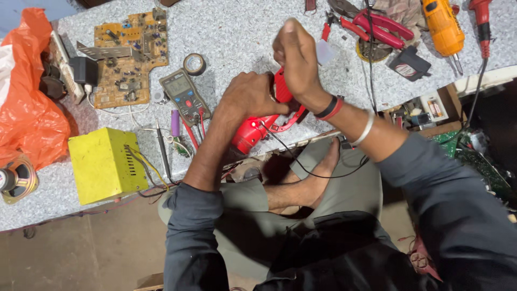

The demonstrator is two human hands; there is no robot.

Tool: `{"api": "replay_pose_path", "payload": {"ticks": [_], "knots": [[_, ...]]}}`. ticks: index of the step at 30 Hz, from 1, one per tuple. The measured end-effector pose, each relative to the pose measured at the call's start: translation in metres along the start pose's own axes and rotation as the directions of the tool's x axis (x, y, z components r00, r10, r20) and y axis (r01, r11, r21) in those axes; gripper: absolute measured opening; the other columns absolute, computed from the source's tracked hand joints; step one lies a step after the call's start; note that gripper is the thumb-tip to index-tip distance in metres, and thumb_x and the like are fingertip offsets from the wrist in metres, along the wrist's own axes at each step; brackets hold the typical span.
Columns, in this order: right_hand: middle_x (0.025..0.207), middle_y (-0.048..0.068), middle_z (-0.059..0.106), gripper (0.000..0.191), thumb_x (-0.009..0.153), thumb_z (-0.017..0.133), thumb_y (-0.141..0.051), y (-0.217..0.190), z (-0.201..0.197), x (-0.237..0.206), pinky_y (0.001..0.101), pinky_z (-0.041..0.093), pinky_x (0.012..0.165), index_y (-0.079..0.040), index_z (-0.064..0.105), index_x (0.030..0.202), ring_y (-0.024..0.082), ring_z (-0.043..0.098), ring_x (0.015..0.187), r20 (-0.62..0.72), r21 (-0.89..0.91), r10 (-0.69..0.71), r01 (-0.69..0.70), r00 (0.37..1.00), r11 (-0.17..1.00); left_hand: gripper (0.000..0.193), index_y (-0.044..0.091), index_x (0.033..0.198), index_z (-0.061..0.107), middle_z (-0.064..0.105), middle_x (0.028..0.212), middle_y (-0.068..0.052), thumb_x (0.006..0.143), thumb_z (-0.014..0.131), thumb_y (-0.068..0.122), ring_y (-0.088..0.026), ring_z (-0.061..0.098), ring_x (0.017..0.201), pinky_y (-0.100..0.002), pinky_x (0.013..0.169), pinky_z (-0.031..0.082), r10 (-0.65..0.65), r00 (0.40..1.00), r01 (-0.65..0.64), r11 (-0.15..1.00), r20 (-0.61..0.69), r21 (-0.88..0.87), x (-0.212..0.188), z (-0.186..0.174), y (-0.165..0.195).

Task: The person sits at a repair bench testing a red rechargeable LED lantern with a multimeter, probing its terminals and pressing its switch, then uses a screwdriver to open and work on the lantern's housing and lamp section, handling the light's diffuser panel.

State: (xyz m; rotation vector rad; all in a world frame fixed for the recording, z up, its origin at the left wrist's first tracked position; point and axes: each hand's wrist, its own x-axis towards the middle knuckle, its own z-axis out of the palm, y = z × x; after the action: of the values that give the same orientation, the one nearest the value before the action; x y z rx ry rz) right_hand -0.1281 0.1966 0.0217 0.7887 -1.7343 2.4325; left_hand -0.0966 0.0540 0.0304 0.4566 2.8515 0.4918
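Right now both your hands, left hand (252,96) and right hand (296,60), clamp the red tool (257,129) beside the multimeter (184,96); looks light, stiff plastic, so grip its body.

Speckled grey workbench (237,32): left hand (249,96) and right hand (299,59) gripping a red plastic device (257,129) with trailing black wire (301,167). Alongside: multimeter (184,96), yellow metal box (102,164), brown circuit board (129,56), tape roll (194,63), red pliers (371,26).

My head camera, looking steeply down
I see close over the worktop's (242,32) near edge, my lap beneath it
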Motion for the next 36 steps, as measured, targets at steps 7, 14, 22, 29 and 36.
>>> {"api": "replay_pose_path", "payload": {"ticks": [7,14,22,29,36], "knots": [[0.063,-0.004,0.032,0.054,0.116,0.042,-0.052,-0.007,-0.029,0.023,0.0236,0.024,0.051,-0.012,0.034,0.081,0.004,0.026,0.055,0.437,0.189,0.123,-0.225,0.891,0.956,0.067,0.000,0.086,0.076,0.072,0.081,-0.026,0.065,0.078,0.064,-0.042,0.071,0.081,-0.049,0.083,0.055,-0.002,1.000,0.003,1.000,0.026,-0.022,0.001,-0.007,0.006],[0.071,0.000,0.037,0.056,0.113,0.035,-0.056,0.015,0.000,-0.002,0.0275,0.028,0.054,-0.010,0.039,0.082,0.010,0.030,0.061,-0.067,0.016,0.035,-0.034,0.997,0.999,0.066,-0.001,0.081,0.076,0.072,0.078,-0.025,0.058,0.080,0.061,-0.040,0.073,0.079,-0.047,0.080,0.058,0.001,1.000,-0.001,1.000,0.022,0.003,0.007,-0.001,0.002],[0.066,0.002,0.040,0.059,0.113,0.039,-0.057,0.000,-0.005,0.006,0.0327,0.035,0.052,-0.008,0.042,0.082,0.012,0.037,0.056,-0.031,-0.116,-0.045,0.042,0.998,0.992,0.065,-0.001,0.081,0.074,0.071,0.074,-0.025,0.058,0.081,0.059,-0.040,0.072,0.074,-0.048,0.076,0.057,0.012,0.999,-0.014,0.998,-0.035,-0.054,0.003,0.003,0.003],[0.058,-0.001,0.041,0.066,0.117,0.037,-0.053,-0.005,0.002,0.015,0.0268,0.028,0.051,-0.012,0.041,0.066,0.011,0.035,0.052,0.150,0.059,-0.034,0.025,0.988,0.998,0.070,-0.003,0.075,0.073,0.070,0.070,-0.024,0.066,0.078,0.066,-0.038,0.072,0.072,-0.046,0.081,0.057,-0.030,0.999,0.030,0.999,0.025,-0.013,0.000,0.004,0.006],[0.071,0.008,0.057,0.046,0.110,0.066,-0.041,-0.041,-0.021,0.022,0.0363,0.044,0.054,-0.002,0.056,0.088,0.024,0.057,0.060,0.436,-0.686,-0.277,0.515,0.856,0.514,0.075,-0.004,0.089,0.073,0.071,0.075,-0.027,0.064,0.077,0.067,-0.041,0.071,0.076,-0.048,0.079,0.056,0.014,0.994,-0.017,0.999,-0.108,-0.031,-0.002,0.013,0.000]]}}
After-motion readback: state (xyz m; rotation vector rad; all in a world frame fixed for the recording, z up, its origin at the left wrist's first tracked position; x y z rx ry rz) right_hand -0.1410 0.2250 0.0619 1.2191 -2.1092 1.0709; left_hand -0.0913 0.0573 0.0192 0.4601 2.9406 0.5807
